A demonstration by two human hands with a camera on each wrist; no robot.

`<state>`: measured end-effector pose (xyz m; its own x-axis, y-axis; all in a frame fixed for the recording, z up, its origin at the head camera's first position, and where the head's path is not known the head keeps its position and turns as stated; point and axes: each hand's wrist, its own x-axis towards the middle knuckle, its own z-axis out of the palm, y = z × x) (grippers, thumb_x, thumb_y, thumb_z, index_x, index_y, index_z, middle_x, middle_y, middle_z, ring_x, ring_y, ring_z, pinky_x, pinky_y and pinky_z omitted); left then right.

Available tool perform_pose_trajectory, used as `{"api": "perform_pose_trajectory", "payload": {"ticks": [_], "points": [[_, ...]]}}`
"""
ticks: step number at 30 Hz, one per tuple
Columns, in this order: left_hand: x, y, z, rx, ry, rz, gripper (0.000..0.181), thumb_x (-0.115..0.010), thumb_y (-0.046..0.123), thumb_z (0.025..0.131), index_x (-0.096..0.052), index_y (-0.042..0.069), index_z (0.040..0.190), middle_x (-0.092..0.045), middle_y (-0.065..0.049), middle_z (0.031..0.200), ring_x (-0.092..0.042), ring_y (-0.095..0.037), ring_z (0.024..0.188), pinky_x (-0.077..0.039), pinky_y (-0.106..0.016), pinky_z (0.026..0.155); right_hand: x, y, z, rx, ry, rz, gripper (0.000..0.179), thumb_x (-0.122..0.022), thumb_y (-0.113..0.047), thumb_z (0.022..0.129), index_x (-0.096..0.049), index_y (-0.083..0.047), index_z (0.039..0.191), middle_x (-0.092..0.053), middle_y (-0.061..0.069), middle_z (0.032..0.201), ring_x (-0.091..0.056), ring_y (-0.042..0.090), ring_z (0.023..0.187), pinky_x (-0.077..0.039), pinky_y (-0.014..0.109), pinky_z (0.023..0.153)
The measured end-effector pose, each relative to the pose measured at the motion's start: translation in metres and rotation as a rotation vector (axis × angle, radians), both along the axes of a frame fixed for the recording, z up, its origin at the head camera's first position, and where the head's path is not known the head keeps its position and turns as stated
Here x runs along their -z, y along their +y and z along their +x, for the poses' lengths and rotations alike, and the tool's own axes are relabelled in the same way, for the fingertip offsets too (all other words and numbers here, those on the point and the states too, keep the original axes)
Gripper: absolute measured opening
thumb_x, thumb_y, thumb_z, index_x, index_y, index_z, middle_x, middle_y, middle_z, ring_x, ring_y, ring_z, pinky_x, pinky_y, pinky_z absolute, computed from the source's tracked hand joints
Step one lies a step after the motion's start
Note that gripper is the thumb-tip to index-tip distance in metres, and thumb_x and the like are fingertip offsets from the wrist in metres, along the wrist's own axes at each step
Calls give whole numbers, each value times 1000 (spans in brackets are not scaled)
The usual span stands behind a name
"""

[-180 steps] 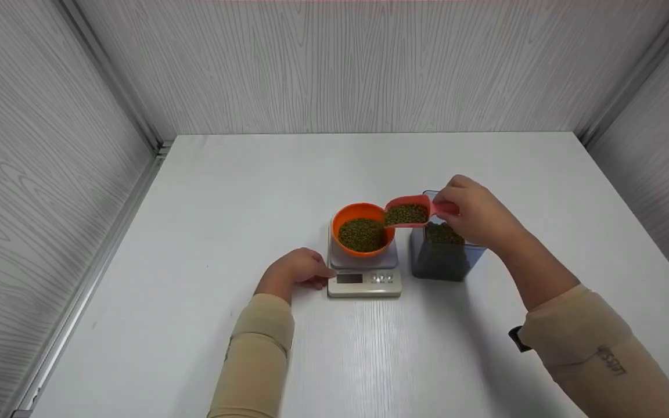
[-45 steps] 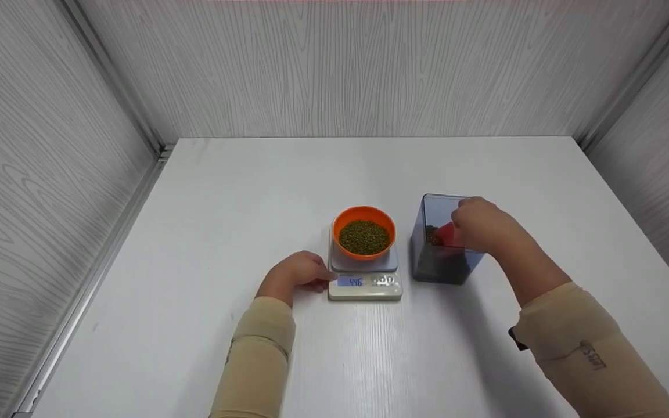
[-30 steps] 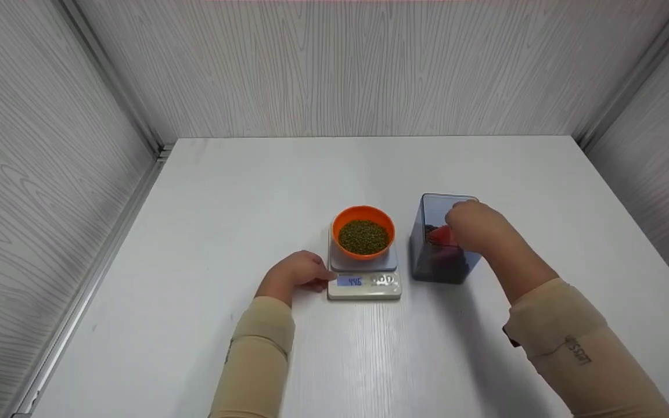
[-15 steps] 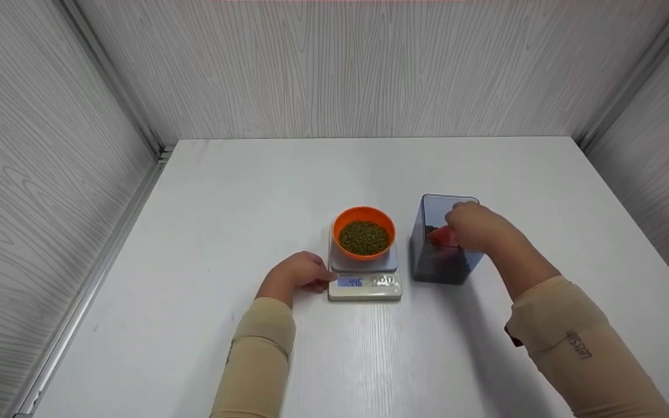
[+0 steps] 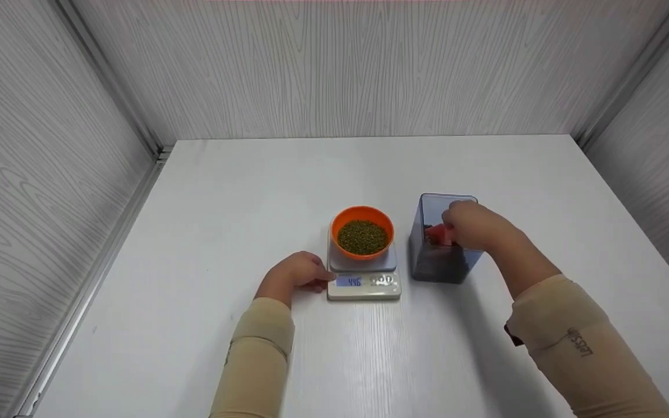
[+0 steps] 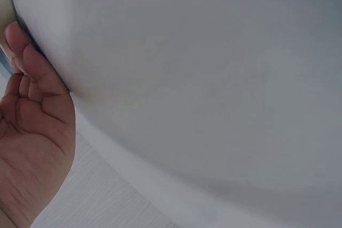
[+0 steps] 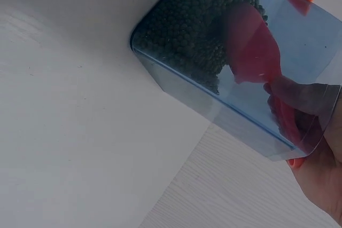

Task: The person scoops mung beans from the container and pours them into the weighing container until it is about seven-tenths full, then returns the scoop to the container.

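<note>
Head view: on the table (image 5: 253,191), items were arranged from left to right as follows, midway between the left and right edges and then toward the right edge.

The left hand (image 5: 299,271) lay at the left edge of the scale (image 5: 363,294). Its fingers were released and only loosely bent, with a fingertip touching the scale beside the lit display (image 5: 349,281). The orange bowl (image 5: 362,215) stood upright on the scale, on the side toward the table's far edge, and contained green beans (image 5: 363,238).

The bin (image 5: 439,267) stood upright just beside the scale, on the side toward the table's right edge, and apart from it. The scoop (image 5: 440,234) was inside the bin, with its head at the beans there.

The right hand (image 5: 477,225) entered over the bin's right side; its fingers grasped the scoop handle. It was the nearer hand; the left was separated from the scoop by the scale and bin.

Governing relation, as judged: the scoop head lay to the left of the right fingers, its long axis running leftward and dipping into the bin. The bin's left wall stood between scoop and bowl. The scoop's fill level could not be determined.
</note>
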<state>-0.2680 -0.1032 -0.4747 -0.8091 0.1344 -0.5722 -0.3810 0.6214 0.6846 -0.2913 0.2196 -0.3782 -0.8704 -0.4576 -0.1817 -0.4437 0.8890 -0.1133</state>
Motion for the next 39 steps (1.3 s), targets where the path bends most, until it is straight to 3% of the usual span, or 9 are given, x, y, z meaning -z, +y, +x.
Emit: {"api": "perform_pose_trajectory", "payload": {"ticks": [21,39], "points": [[0,1,1,10,17,1,19,-70,24,80,-64,7,87,-63,-4,73,-58,-14,65,-49,-27,65,-10,32,7,5,32,-233,8,-68,-4,79,-67,-5,87,-54,5,81,-50,20,76,-47,34,67],[3,0,0,-23,7,15,23,-72,23,78,-63,7,91,-64,-5,76,-59,-14,66,-49,-26,64,-2,62,15,35,2,-406,13,-66,-8,82,-64,-9,95,-54,4,89,-47,19,82,-45,31,68]]}}
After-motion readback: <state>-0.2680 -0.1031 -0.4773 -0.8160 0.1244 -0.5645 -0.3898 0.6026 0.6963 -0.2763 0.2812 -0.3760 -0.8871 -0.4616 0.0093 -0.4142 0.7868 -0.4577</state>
